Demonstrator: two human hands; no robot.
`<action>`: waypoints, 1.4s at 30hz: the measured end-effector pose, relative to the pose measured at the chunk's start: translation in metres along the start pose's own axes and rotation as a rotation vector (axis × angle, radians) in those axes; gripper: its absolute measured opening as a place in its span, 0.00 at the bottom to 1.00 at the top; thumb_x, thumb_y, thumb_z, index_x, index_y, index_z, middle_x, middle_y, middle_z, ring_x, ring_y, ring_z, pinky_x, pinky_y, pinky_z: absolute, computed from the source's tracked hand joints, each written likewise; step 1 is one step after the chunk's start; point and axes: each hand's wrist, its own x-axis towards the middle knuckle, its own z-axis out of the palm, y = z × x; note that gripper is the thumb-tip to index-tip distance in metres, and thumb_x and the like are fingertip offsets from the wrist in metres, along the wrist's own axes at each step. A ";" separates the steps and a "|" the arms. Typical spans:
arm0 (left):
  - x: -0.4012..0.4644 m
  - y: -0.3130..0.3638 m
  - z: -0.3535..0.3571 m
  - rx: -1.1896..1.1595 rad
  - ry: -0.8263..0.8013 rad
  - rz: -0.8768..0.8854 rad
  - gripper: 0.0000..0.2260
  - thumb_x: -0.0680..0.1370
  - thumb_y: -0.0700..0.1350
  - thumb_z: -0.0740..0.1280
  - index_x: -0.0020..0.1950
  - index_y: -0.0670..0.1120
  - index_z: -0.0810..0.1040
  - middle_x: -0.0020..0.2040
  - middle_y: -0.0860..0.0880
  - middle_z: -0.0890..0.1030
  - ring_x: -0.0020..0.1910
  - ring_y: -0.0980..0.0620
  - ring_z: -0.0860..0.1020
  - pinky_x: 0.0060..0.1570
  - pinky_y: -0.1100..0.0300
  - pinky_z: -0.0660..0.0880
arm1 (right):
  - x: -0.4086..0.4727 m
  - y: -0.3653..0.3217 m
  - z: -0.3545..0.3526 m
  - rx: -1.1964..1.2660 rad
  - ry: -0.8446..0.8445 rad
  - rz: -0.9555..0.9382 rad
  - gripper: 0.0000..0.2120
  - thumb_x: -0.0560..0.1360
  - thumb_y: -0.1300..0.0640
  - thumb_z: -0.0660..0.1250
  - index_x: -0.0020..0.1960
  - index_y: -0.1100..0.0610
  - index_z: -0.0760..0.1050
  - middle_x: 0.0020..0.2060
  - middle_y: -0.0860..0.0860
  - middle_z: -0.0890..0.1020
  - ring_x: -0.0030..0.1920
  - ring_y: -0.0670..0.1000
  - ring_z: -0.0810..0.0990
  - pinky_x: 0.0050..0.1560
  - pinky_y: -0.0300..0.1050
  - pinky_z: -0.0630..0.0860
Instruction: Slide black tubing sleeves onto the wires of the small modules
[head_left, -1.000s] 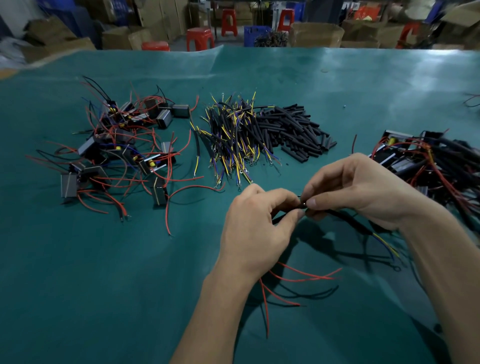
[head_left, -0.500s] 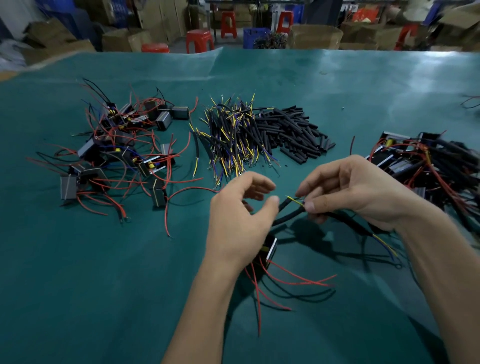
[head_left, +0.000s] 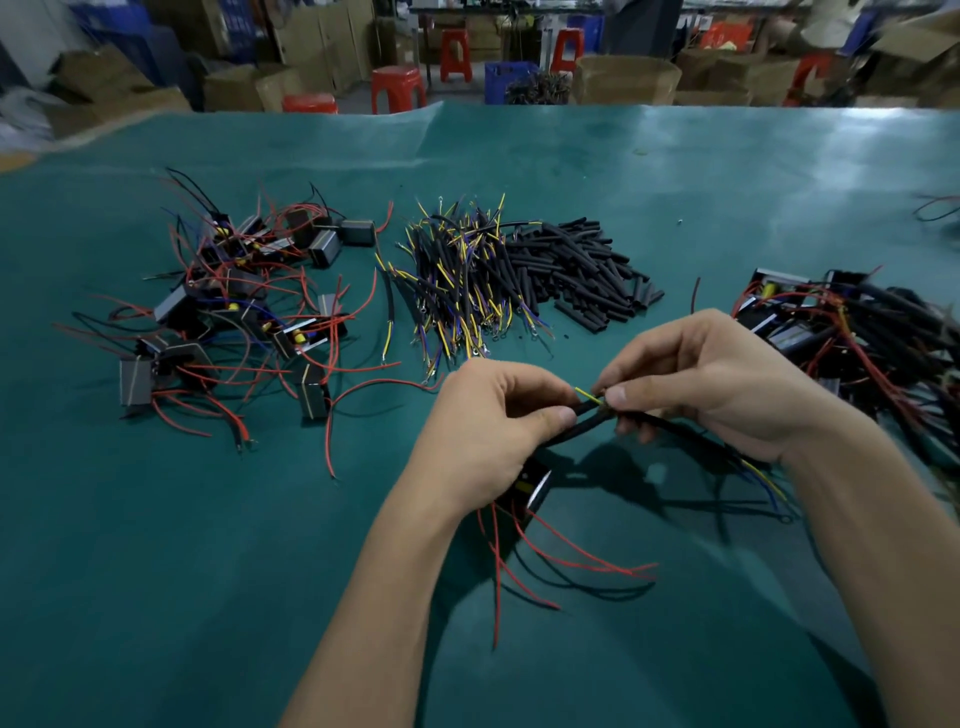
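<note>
Over the green table, my left hand (head_left: 491, 431) pinches a black tubing sleeve (head_left: 574, 428) between thumb and fingers. A small black module (head_left: 532, 486) hangs under that hand, its red wires (head_left: 571, 558) trailing toward me. My right hand (head_left: 711, 382) pinches a second sleeved lead (head_left: 675, 422) right beside the left thumb. A yellow wire tip (head_left: 588, 394) sticks out between the two hands. Blue and yellow wires (head_left: 763, 480) run out below my right wrist.
A pile of modules with red wires (head_left: 234, 312) lies at the left. Sleeved yellow-blue leads (head_left: 457, 280) and loose black sleeves (head_left: 582, 270) sit in the middle. Another heap of modules with sleeved wires (head_left: 857, 332) is at the right. Boxes and red stools stand beyond the table.
My left hand opened and drew back half a second ago, and now pinches the sleeve again close to my right fingers. The module hangs lower under the left hand.
</note>
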 end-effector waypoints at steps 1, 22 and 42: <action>0.003 0.001 -0.002 0.005 -0.017 -0.008 0.07 0.75 0.34 0.74 0.45 0.46 0.87 0.41 0.47 0.87 0.40 0.52 0.83 0.51 0.51 0.80 | 0.000 0.000 0.000 0.003 0.003 -0.004 0.14 0.60 0.58 0.80 0.42 0.64 0.85 0.33 0.64 0.84 0.31 0.54 0.83 0.31 0.42 0.80; 0.017 -0.017 -0.009 -0.332 -0.014 0.015 0.15 0.64 0.43 0.80 0.47 0.50 0.82 0.43 0.41 0.86 0.40 0.51 0.83 0.42 0.63 0.80 | 0.001 -0.009 0.020 -0.110 0.131 -0.053 0.05 0.70 0.74 0.74 0.43 0.68 0.82 0.34 0.63 0.84 0.33 0.54 0.82 0.32 0.45 0.80; 0.019 -0.027 -0.017 -0.586 0.174 -0.064 0.06 0.79 0.31 0.64 0.49 0.39 0.80 0.41 0.46 0.85 0.41 0.53 0.82 0.43 0.65 0.79 | -0.073 -0.007 -0.096 -1.420 0.821 -0.390 0.05 0.71 0.70 0.74 0.45 0.62 0.82 0.40 0.58 0.84 0.38 0.62 0.83 0.37 0.55 0.80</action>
